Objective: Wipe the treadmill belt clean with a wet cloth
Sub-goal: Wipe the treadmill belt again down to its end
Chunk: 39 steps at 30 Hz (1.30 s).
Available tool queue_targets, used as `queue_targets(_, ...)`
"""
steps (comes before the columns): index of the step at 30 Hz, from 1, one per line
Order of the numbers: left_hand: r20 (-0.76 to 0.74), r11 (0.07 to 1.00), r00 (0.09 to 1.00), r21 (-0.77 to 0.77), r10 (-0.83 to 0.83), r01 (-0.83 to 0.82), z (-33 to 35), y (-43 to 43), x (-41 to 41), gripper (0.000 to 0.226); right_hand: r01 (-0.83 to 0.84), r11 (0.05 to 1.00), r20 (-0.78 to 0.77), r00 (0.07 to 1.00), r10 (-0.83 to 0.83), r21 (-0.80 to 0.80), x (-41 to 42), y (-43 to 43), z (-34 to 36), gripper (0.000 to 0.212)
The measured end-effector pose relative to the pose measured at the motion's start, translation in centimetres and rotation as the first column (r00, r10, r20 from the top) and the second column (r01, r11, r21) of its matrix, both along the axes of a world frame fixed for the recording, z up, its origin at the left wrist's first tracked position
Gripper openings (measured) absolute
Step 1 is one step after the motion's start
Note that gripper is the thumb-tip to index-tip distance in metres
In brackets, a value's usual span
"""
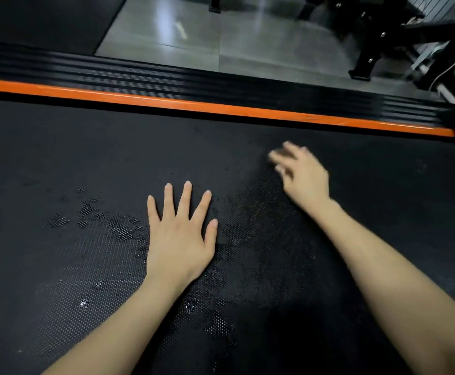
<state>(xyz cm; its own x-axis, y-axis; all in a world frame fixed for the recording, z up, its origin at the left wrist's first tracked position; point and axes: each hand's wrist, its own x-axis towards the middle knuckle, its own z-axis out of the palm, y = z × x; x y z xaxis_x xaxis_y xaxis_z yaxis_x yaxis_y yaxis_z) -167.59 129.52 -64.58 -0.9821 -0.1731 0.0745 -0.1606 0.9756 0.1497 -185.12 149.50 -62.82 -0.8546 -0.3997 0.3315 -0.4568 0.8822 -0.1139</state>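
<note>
The black textured treadmill belt (91, 158) fills most of the view and has wet, shiny patches around its middle (118, 228). My left hand (180, 236) lies flat on the belt, palm down with fingers spread, holding nothing. My right hand (302, 174) is further away and to the right, low over the belt near a damp streak. It is blurred by motion, with its fingers stretched forward. A greyish smear shows at its fingertips, and I cannot make out a cloth.
An orange stripe (194, 105) and a ribbed black side rail (167, 77) border the belt's far edge. Beyond lie a grey glossy floor (194, 36) and the black frame of a gym machine (377, 44) at the upper right.
</note>
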Motion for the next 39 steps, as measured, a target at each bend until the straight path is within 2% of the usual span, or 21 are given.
queue_targets(2, -0.004, 1.000, 1.000, 0.002, 0.007, -0.007, 0.0, 0.1, -0.1, 0.059, 0.313, 0.942, 0.080, 0.949, -0.305, -0.123, -2.6, -1.6, 0.0, 0.030)
queue_targets(4, -0.005, 1.000, 1.000, 0.002, 0.003, -0.003, 0.0, 0.1, -0.2, 0.059, 0.353, 0.924, 0.079, 0.935, -0.345, -0.144, -2.5, -5.0, 0.0, 0.028)
queue_targets(5, -0.004, 1.000, 1.000, 0.003, -0.001, 0.001, 0.0, 0.1, -0.2, 0.059, 0.276, 0.949, 0.064, 0.961, -0.269, -0.155, -1.6, -6.7, -0.1, 0.027)
queue_targets(7, 0.001, 1.000, 1.000, 0.005, 0.000, 0.000, 0.0, 0.0, -0.2, 0.060, -0.010, 0.990, 0.038, 0.999, 0.015, -0.138, 1.5, -8.8, -0.8, 0.024)
queue_targets(9, 0.011, 1.000, 1.000, 0.002, 0.000, 0.000, 0.0, -0.1, -0.1, 0.060, -0.278, 0.954, 0.065, 0.956, 0.286, -0.112, 4.4, -8.5, -0.9, 0.025)
queue_targets(11, 0.010, 1.000, 1.000, 0.005, -0.004, 0.004, 0.1, -0.1, -0.1, 0.060, -0.420, 0.907, 0.061, 0.905, 0.421, -0.032, 3.7, -6.3, 0.0, 0.028)
queue_targets(12, 0.007, 1.000, 1.000, 0.007, -0.007, 0.007, 0.1, 0.0, -0.1, 0.060, -0.419, 0.908, 0.025, 0.908, 0.419, 0.023, 2.3, -4.9, 0.0, 0.030)
queue_targets(13, 0.005, 1.000, 1.000, 0.007, -0.008, 0.008, 0.1, 0.0, -0.1, 0.060, -0.338, 0.940, -0.016, 0.941, 0.339, 0.040, 0.3, -3.4, -0.1, 0.031)
queue_targets(15, 0.005, 1.000, 1.000, 0.004, 0.001, -0.001, 0.0, 0.0, -0.2, 0.059, -0.004, 1.000, 0.016, 1.000, 0.004, -0.005, -3.5, -0.9, 0.2, 0.031)
queue_targets(17, 0.005, 1.000, 1.000, 0.000, 0.008, -0.008, 0.0, 0.1, -0.2, 0.059, 0.326, 0.941, 0.119, 0.942, -0.314, -0.096, -5.5, -1.3, 0.3, 0.031)
queue_targets(18, 0.005, 1.000, 1.000, -0.002, 0.010, -0.010, 0.0, 0.1, -0.3, 0.059, 0.403, 0.910, 0.124, 0.912, -0.391, -0.098, -5.8, -3.0, 0.2, 0.031)
queue_targets(20, 0.007, 1.000, 1.000, -0.003, 0.007, -0.007, 0.0, 0.2, -0.3, 0.060, 0.381, 0.923, 0.123, 0.920, -0.372, -0.059, -5.3, -7.8, 0.2, 0.030)
queue_targets(23, 0.011, 1.000, 1.000, 0.002, 0.008, -0.008, 0.1, 0.1, -0.2, 0.060, 0.095, 0.995, 0.117, 0.989, -0.092, -0.018, -3.0, -14.6, -0.7, 0.032)
queue_targets(25, 0.013, 1.000, 1.000, 0.005, 0.002, -0.002, 0.1, -0.1, -0.2, 0.061, -0.068, 0.998, 0.162, 0.984, 0.068, -0.007, -2.3, -15.4, -0.6, 0.035)
queue_targets(27, 0.009, 1.000, 1.000, 0.004, -0.005, 0.005, 0.1, -0.2, -0.1, 0.060, -0.146, 0.989, 0.147, 0.979, 0.138, 0.039, -3.4, -13.4, 0.0, 0.036)
queue_targets(29, 0.004, 1.000, 1.000, 0.009, -0.008, 0.008, 0.2, -0.3, 0.0, 0.059, -0.082, 0.994, 0.099, 0.992, 0.075, 0.077, -5.0, -9.6, 0.1, 0.035)
queue_targets(32, 0.000, 1.000, 1.000, -0.003, -0.005, 0.005, 0.0, -0.1, -0.1, 0.059, 0.145, 0.989, 0.099, 0.984, -0.147, 0.023, -6.9, -3.5, 0.1, 0.033)
queue_targets(35, 0.003, 1.000, 1.000, -0.012, 0.003, -0.003, -0.1, 0.1, -0.2, 0.059, 0.317, 0.948, 0.128, 0.942, -0.310, -0.035, -7.4, -3.8, -0.1, 0.032)
queue_targets(37, 0.002, 1.000, 1.000, -0.016, 0.002, -0.002, -0.1, 0.2, -0.2, 0.059, 0.301, 0.953, 0.159, 0.943, -0.293, -0.028, -6.5, -7.6, -0.1, 0.031)
queue_targets(39, -0.005, 1.000, 1.000, -0.012, 0.004, -0.004, -0.1, 0.1, -0.2, 0.059, 0.193, 0.981, 0.154, 0.970, -0.187, -0.027, -4.9, -11.5, -0.6, 0.032)
